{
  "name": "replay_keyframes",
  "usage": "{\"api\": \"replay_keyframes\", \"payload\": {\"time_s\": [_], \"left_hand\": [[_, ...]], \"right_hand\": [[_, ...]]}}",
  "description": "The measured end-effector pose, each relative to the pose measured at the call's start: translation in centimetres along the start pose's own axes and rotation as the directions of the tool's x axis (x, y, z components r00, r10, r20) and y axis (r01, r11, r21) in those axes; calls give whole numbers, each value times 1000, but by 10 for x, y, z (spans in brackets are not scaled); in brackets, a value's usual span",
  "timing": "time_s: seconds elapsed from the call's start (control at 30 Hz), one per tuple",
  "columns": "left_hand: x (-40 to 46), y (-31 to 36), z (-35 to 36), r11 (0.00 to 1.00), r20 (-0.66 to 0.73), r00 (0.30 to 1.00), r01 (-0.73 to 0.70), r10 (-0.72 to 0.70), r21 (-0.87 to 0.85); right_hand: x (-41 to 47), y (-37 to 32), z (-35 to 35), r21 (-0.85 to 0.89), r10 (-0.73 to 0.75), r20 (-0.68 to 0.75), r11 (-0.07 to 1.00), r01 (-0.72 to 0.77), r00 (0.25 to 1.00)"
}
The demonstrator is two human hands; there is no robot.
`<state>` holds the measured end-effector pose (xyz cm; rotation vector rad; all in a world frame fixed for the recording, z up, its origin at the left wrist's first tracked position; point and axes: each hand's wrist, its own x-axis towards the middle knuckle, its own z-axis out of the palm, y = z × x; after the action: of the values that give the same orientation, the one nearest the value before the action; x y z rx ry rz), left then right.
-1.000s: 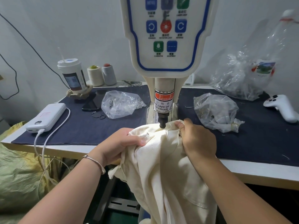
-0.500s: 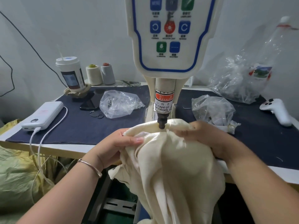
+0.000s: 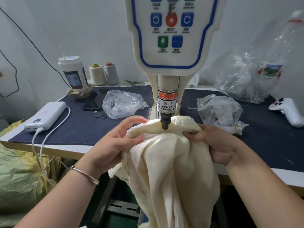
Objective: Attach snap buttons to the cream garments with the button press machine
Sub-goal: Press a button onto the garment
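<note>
The left hand (image 3: 113, 145) holds the cream garment (image 3: 166, 165) from the left side: the thumb presses on a fold of the cloth, while the index finger is lifted and a little blurred above it. The right hand (image 3: 212, 143) grips the cloth from the right, with its fingers curled into the bunched fabric just beside the press head (image 3: 165, 120).

The garment lies over the front edge of the tabletop (image 3: 82, 127), and its upper edge sits directly under the dark tip of the button press machine (image 3: 171, 46) — the tip touches the cloth or is very close to it, I cannot tell which. The rest of the garment hangs down between the two arms.

On the dark mat to the left there are a clear plastic bag (image 3: 123, 104), a phone (image 3: 92, 102), a white power bank (image 3: 46, 116) with a cable, a drink cup (image 3: 72, 73) and two thread spools (image 3: 103, 74). To the right lie another plastic bag (image 3: 218, 109), a bigger bag (image 3: 250, 79) behind it, and a white controller (image 3: 287, 109) near the edge of the view.
</note>
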<state>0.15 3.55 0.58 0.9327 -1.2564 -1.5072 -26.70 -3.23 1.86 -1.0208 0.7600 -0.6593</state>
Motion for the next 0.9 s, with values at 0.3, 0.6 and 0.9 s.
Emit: {"api": "replay_keyframes", "payload": {"time_s": [0.3,0.6,0.9], "left_hand": [[-3,2,0,965,-76,992,112,-97,238],[-13,11,6,812,-64,986,161,-151,562],[-5,9,-4,881,-117,984,174,-136,439]], "right_hand": [[-3,26,18,-112,-142,-180,986,123,973],[-1,28,27,-201,-154,-287,975,98,945],[10,17,33,-365,-242,-334,924,112,911]]}}
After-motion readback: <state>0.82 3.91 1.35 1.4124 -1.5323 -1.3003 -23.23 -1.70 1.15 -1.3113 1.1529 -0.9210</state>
